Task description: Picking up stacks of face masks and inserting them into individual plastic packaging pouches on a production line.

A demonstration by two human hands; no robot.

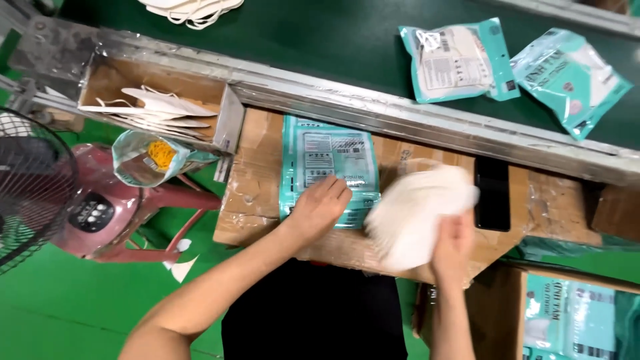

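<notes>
Left hand [319, 205] flat on the top teal pouch [330, 167] of a stack lying on the cardboard-covered bench [257, 193], fingers spread and pressing, nothing pinched. Right hand [452, 243] with grip closed around a bundle of white folded face masks [417, 213], blurred with motion, just to the right of the stack and above the bench edge.

Best done by keeping the left palm firm on the pouch so it stays put, thumb ready at the opening edge, though which edge is open cannot be told here. Worth holding the mask bundle squared and compressed, not fanned, so ear loops stay tucked. Sensible to bring the bundle in low and level with the pouch.

Nearby: a cardboard tray of loose masks [157, 107] to the upper left, filled teal packets [460, 60] on the green conveyor belt [320, 33], a black phone [492, 193] against the metal rail [400, 113].
</notes>
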